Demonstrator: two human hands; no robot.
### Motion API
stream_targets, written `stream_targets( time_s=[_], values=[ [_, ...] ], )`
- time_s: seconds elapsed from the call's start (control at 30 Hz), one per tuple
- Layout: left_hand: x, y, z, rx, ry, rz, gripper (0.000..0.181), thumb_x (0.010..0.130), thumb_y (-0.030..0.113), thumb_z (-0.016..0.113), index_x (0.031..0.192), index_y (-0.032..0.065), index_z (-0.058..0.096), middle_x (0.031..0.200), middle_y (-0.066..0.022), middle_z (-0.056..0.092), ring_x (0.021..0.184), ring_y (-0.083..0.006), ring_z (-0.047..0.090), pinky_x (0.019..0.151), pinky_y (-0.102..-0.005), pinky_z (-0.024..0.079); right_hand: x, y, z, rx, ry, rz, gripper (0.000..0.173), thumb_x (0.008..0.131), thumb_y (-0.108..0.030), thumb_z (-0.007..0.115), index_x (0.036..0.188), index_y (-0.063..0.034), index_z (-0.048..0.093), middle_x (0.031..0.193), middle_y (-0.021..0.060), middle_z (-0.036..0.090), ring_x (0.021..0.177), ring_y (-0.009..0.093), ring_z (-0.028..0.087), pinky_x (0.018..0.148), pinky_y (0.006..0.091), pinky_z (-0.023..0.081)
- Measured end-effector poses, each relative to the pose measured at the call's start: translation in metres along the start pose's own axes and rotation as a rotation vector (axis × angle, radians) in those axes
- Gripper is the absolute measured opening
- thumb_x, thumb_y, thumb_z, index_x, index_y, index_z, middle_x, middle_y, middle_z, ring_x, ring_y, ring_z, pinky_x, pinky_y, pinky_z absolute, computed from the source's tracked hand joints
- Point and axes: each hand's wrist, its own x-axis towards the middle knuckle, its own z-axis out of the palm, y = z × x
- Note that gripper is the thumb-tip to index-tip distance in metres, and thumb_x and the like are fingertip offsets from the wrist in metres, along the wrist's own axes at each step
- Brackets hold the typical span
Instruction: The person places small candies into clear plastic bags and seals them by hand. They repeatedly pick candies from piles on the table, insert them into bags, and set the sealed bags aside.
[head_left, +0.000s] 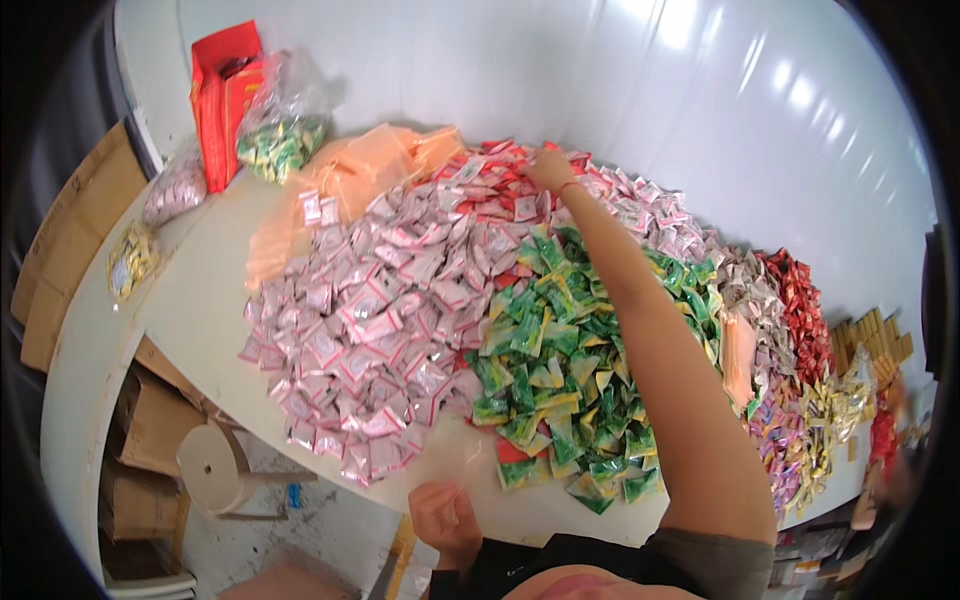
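My right hand (550, 171) reaches across to the far side of the table, its fingers down among red-and-white sachets (491, 176). Whether it grips one of them is hidden. Close to my body, at the table's near edge, my left hand (446, 519) is closed on a thin, sheer pale bag (452, 454), which blurs against the table. Beyond that hand spreads a large heap of pink-and-white sachets (382, 300). Green-and-yellow sachets (577, 360) are piled under my right forearm. More pale sachets (652, 206) lie to the right of my right hand.
Peach sheer bags (367, 165) lie at the back left, others (739, 356) on the right. A red bag (225, 105) stands beside a clear bag of green sachets (281, 146). Dark red packets (802, 315) border the right side. Cardboard boxes (154, 420) and a round stool (214, 469) are below.
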Motion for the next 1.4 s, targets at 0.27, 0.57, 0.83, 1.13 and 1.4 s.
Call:
stream_targets(
  time_s=[0.27, 0.57, 0.83, 1.13, 1.4],
  values=[
    [0.002, 0.003, 0.002, 0.02, -0.045, -0.029, 0.012, 0.075, 0.004, 0.063, 0.084, 0.0043, 0.056, 0.081, -0.0106, 0.056, 0.077, -0.0269, 0.054, 0.08, -0.0387, 0.045, 0.022, 0.04, -0.039, 0.209, 0.0, -0.012, 0.033, 0.075, -0.027, 0.062, 0.097, -0.0022, 0.065, 0.089, 0.017, 0.067, 0.086, 0.028, 0.064, 0.079, 0.0391, 0.049],
    [-0.001, 0.005, 0.006, -0.152, -0.018, -0.066, 0.011, 0.077, 0.006, 0.062, 0.084, 0.0026, 0.055, 0.081, -0.0106, 0.055, 0.078, -0.0249, 0.053, 0.085, -0.0414, 0.043, -0.086, 0.119, -0.121, 0.698, -0.039, 0.156, 0.024, 0.074, -0.01, 0.066, 0.094, 0.0006, 0.06, 0.084, 0.0071, 0.063, 0.073, 0.015, 0.059, 0.065, 0.0285, 0.049],
    [-0.005, -0.001, 0.002, -0.129, -0.025, -0.109, 0.007, 0.08, 0.003, 0.059, 0.085, 0.0013, 0.055, 0.088, -0.0113, 0.054, 0.084, -0.0252, 0.052, 0.085, -0.0391, 0.042, -0.116, 0.105, -0.091, -0.229, -0.277, -0.279, 0.034, 0.068, -0.003, 0.059, 0.101, -0.0073, 0.062, 0.102, 0.0149, 0.063, 0.099, 0.032, 0.058, 0.082, 0.0406, 0.048],
    [0.026, 0.036, -0.01, 0.029, -0.198, -0.031, 0.004, 0.078, 0.0, 0.055, 0.08, -0.0015, 0.052, 0.082, -0.0101, 0.05, 0.078, -0.0218, 0.048, 0.071, -0.031, 0.04, -0.171, 0.11, -0.15, 0.194, -0.127, 0.033, 0.04, 0.061, -0.035, 0.07, 0.084, -0.0039, 0.063, 0.084, 0.0188, 0.065, 0.081, 0.034, 0.062, 0.075, 0.0408, 0.05],
    [0.033, 0.063, -0.003, -0.179, -0.153, -0.057, 0.004, 0.074, -0.001, 0.054, 0.077, 0.0002, 0.052, 0.077, -0.0077, 0.046, 0.073, -0.0186, 0.045, 0.068, -0.0287, 0.037, -0.238, 0.11, -0.147, -0.178, -0.171, 0.016, 0.034, 0.061, -0.034, 0.069, 0.075, -0.0034, 0.066, 0.08, 0.0168, 0.065, 0.077, 0.033, 0.064, 0.071, 0.0407, 0.051]
  ],
)
